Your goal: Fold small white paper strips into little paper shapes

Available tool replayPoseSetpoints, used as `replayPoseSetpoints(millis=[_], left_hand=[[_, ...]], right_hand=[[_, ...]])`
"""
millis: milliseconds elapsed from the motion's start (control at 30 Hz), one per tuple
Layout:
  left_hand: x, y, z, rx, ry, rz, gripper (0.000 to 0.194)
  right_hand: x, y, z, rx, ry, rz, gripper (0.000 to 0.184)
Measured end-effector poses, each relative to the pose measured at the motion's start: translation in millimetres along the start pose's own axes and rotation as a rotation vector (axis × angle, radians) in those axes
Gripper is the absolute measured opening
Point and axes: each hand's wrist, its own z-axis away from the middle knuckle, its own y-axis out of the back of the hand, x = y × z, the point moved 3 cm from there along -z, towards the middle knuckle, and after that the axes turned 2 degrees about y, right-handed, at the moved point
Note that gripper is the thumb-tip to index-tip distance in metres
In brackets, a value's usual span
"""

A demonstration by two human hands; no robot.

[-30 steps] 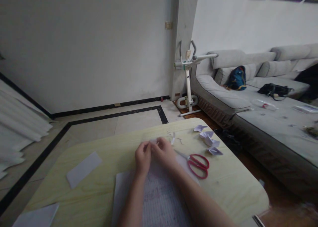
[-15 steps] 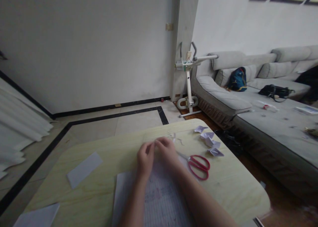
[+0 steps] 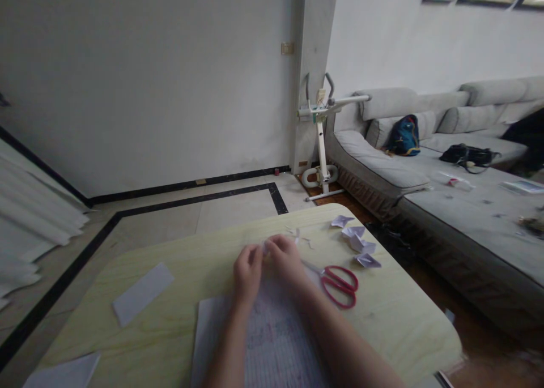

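Observation:
My left hand [image 3: 247, 272] and my right hand [image 3: 285, 258] meet above the far end of a written-on notebook [image 3: 272, 342]. Their fingers pinch a small piece of white paper [image 3: 265, 248], mostly hidden by the fingertips. Red-handled scissors [image 3: 340, 285] lie just right of my right hand, blades toward it. Beyond that hand are thin paper scraps [image 3: 305, 241]. Several small folded paper boats [image 3: 359, 242] stand along the table's right edge.
The pale wooden table [image 3: 395, 320] has rounded corners. A folded white sheet [image 3: 143, 293] lies on its left, and another white sheet [image 3: 63, 372] at the near left corner. A grey sofa [image 3: 450, 218] runs along the right, with an exercise machine [image 3: 322, 144] behind the table.
My hands stay at nearly the same spot, with the fingertips slightly shifted. A bit more of the white paper shows between them. The whole view has moved slightly.

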Motion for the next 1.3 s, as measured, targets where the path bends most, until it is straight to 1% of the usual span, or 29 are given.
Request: replayPoseSetpoints(millis=[100, 200, 300, 367, 433, 567, 733, 800, 867, 967, 1200, 1300], left_hand=[[0.5, -0.3, 0.0, -0.016, 0.007, -0.002, 0.026], [1.0, -1.2, 0.1, -0.02, 0.026, 0.046, 0.026], [0.8, -3.0, 0.5, -0.056, 0.05, 0.085, 0.029], [0.1, -3.2, 0.4, -0.073, 0.064, 0.085, 0.03], [-0.5, -2.1, -0.2, -0.067, 0.07, 0.077, 0.03], [-1.5, 0.5, -1.8, -0.045, 0.067, 0.079, 0.031], [-1.0, -2.7, 0.2, -0.087, 0.052, 0.076, 0.029], [-0.3, -3.4, 1.2, -0.068, 0.031, 0.078, 0.027], [-0.6, -2.7, 1.0, -0.019, 0.012, 0.074, 0.025], [-3.4, -0.9, -1.3, 0.033, 0.017, 0.045, 0.025], [-4.7, 2.0, -4.3, 0.03, 0.0, 0.033, 0.025], [-4.2, 4.4, -4.0, 0.063, 0.004, 0.026, 0.024]], right_hand=[[0.1, -0.5, 0.8, 0.004, -0.001, -0.017, 0.011], [2.4, -0.1, 0.1, 0.007, -0.016, -0.036, 0.012], [4.6, 0.3, -0.3, 0.011, -0.044, -0.059, 0.012], [5.1, -0.5, 0.5, 0.006, -0.053, -0.065, 0.012], [5.0, -1.9, 1.8, 0.002, -0.053, -0.062, 0.01], [4.2, -4.3, 3.1, 0.001, -0.041, -0.046, 0.009], [3.5, -2.3, 0.7, 0.003, -0.035, -0.026, 0.008], [3.1, -0.8, -0.1, 0.008, -0.017, 0.004, 0.009], [2.3, -0.1, -0.3, 0.006, 0.003, 0.034, 0.009], [0.4, -0.7, 0.3, -0.013, 0.03, 0.058, 0.01], [-0.5, -1.1, 1.1, -0.004, 0.038, 0.104, 0.011], [-0.8, -1.8, 2.4, -0.011, 0.068, 0.143, 0.011]])
